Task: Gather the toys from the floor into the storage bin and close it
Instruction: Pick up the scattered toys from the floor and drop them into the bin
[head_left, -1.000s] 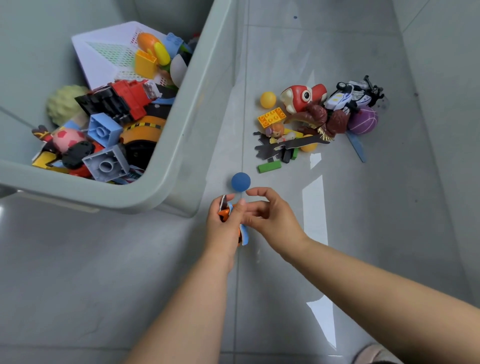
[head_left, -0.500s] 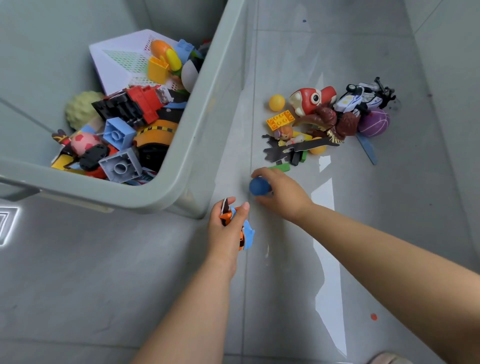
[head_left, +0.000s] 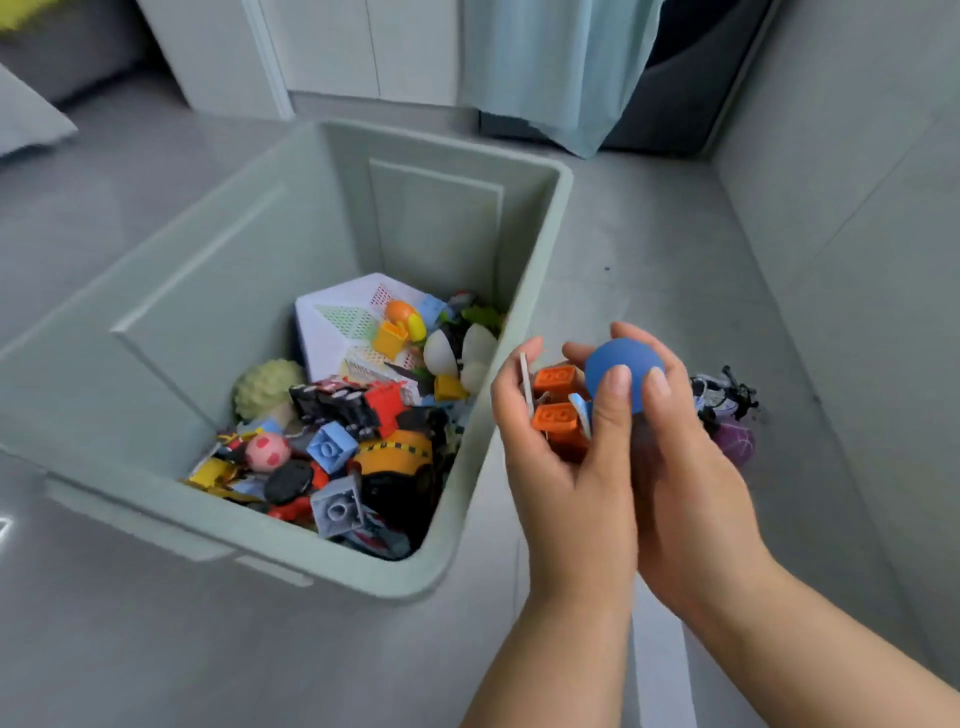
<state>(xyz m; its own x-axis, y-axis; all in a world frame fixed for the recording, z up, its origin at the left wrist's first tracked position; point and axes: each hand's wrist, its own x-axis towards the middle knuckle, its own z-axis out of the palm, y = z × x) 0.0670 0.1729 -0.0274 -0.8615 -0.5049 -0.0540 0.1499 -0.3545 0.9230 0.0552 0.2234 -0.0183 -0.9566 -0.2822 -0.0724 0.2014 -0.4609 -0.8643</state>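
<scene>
While both hands hover just right of the open green storage bin (head_left: 436, 218), the left hand (head_left: 561, 483) grips two orange bricks (head_left: 556, 418) and the right hand (head_left: 691, 478) curls round a blue ball (head_left: 618, 364). Inside the bin lie a white mesh basket (head_left: 337, 317), a bumpy green ball (head_left: 265, 387), a blue brick (head_left: 330, 447) and a red-and-black truck (head_left: 358, 402); any print is too small to read.

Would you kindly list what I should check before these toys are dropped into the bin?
1. Storage bin uncovered: ok, no lid on it.
2. Left hand grips orange bricks: ok.
3. Right hand holds blue ball: ok.
4. Hands above the opening: not ok, they are just outside its rim.
5. Floor cleared: not ok, purple ball and other toys lie there.
6. Lid nearby: cannot tell, none in view.
</scene>
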